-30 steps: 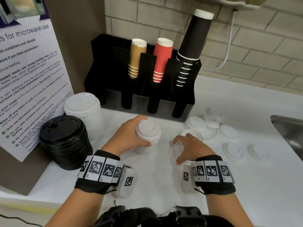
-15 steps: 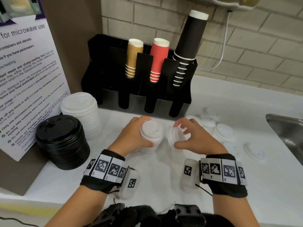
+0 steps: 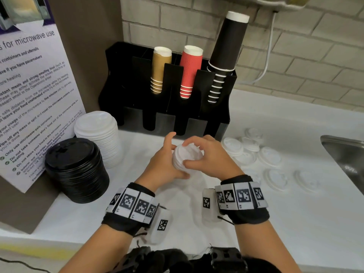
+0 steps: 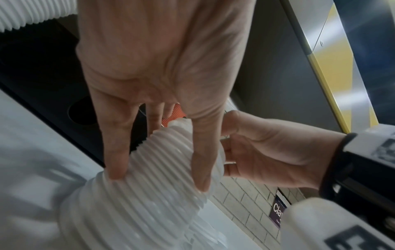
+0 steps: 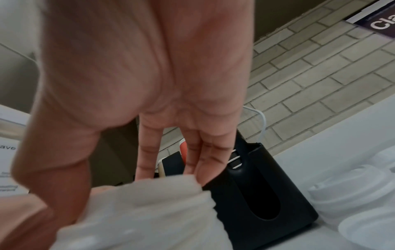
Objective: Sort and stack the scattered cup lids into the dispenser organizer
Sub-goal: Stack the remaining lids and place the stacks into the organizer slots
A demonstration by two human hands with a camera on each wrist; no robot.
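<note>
Hands first, since they're closest: left hand (image 3: 163, 166) is wrapped around a small white lid stack (image 3: 187, 157), fingers (image 4: 115, 152) curled down its ribbed side, and the stack's base looks to sit on the tabletop (image 3: 295, 223). Right hand (image 3: 208, 158) is pinching one lid onto the top of that stack, thumb at the near rim and fingers over the far rim. So I'd say we're mid-collecting, seating one more lid. Next it probably needs a press till it nests flat, then the right hand goes for another loose lid (image 3: 270, 156) off to the right; several are scattered there toward the sink (image 3: 346, 154). Left of the hands sit a black lid pile (image 3: 76, 170) and a taller white pile (image 3: 98, 134). Further back is the organizer (image 3: 169, 91) by the wall, with cups in its slots and no lids in it that I can see.
</note>
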